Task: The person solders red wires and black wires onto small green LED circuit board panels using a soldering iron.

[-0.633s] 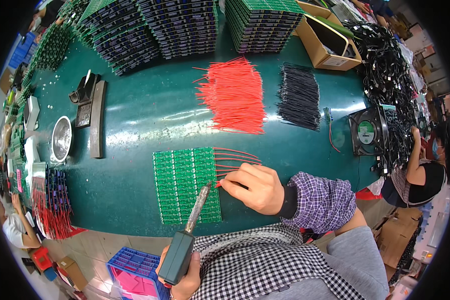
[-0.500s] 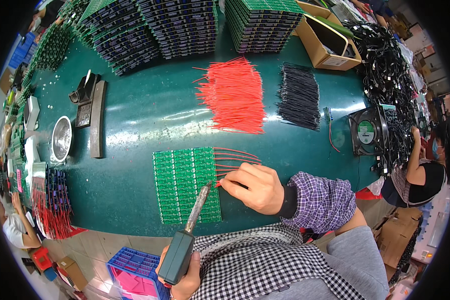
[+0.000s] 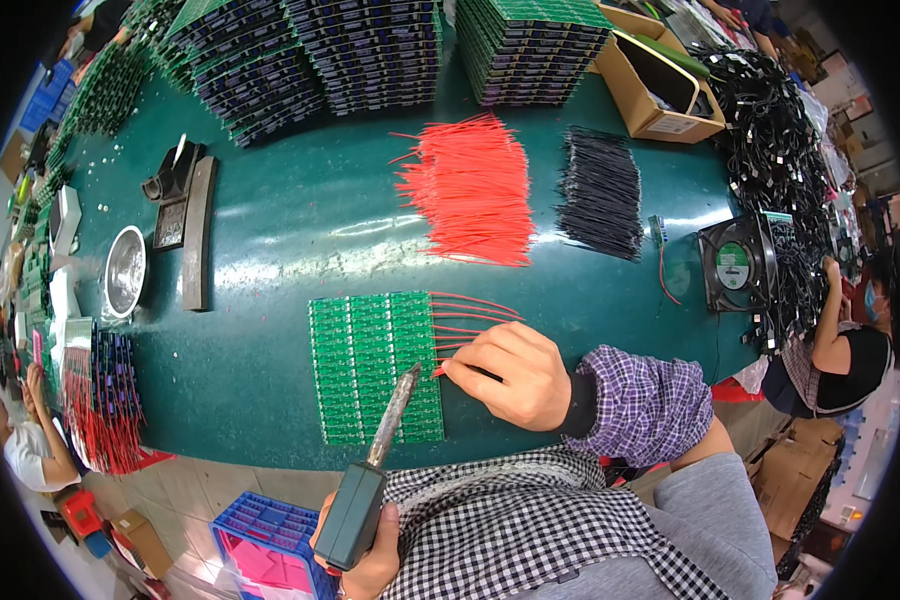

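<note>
A green circuit board panel (image 3: 355,370) lies flat on the table before me, with several red wires (image 3: 475,306) sticking out from its right edge. My left hand (image 3: 375,555) is wrapped round the dark green handle of a soldering iron (image 3: 395,415), whose tip points up at the panel's right edge. My right hand (image 3: 510,375) pinches a red wire (image 3: 440,370) by that edge, close to the iron's tip. Past the panel lie a heap of red wires (image 3: 475,190) and a smaller pile of black wires (image 3: 600,195).
Tall stacks of circuit boards (image 3: 360,55) line the far side. A metal bowl (image 3: 126,272) and a dark stand (image 3: 175,190) are at left. A fan (image 3: 735,262), black cables (image 3: 770,140) and a cardboard box (image 3: 660,125) occupy the right. Co-workers sit at both sides.
My hands, the iron and the pinched wire hold nearly the same place at the board's edge. The view has shifted slightly. At left, a co-worker's hands have moved up a little.
</note>
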The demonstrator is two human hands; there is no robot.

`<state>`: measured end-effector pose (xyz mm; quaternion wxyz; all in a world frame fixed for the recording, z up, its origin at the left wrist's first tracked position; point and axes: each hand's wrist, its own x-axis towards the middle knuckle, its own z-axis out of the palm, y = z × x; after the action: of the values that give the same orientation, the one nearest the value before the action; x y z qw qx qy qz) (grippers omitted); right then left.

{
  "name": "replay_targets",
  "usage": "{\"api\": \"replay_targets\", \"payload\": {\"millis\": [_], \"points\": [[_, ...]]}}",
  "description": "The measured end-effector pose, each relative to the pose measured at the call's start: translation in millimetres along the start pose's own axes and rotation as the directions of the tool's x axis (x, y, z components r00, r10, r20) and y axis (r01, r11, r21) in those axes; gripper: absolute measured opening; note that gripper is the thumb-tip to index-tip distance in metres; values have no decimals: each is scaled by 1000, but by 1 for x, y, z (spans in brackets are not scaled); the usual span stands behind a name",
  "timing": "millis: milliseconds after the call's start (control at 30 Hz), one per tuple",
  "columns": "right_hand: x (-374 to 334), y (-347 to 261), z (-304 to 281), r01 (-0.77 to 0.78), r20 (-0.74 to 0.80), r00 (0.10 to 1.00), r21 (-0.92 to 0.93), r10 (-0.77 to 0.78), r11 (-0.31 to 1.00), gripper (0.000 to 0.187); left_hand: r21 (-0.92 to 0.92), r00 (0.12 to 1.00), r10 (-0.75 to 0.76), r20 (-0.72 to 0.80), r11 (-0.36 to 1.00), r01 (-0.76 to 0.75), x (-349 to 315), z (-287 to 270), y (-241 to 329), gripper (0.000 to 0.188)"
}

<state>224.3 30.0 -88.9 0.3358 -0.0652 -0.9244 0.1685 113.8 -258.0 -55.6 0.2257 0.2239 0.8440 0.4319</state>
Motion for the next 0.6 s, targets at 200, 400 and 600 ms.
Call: {"api": "replay_targets", "payload": {"millis": [200,400,600], "points": [[-2,-1,-2,4,66,998,24,-5,1000,27,125,999,-32,43,992,26,8,-6,10,34],[-2,0,-2,7,81,997,21,-9,1000,28,176,991,93,100,978,-110,11,-6,8,31],[-2,0,-2,12,85,996,17,-13,1000,28,52,997,-3,76,999,-1,10,-4,23,33]]}}
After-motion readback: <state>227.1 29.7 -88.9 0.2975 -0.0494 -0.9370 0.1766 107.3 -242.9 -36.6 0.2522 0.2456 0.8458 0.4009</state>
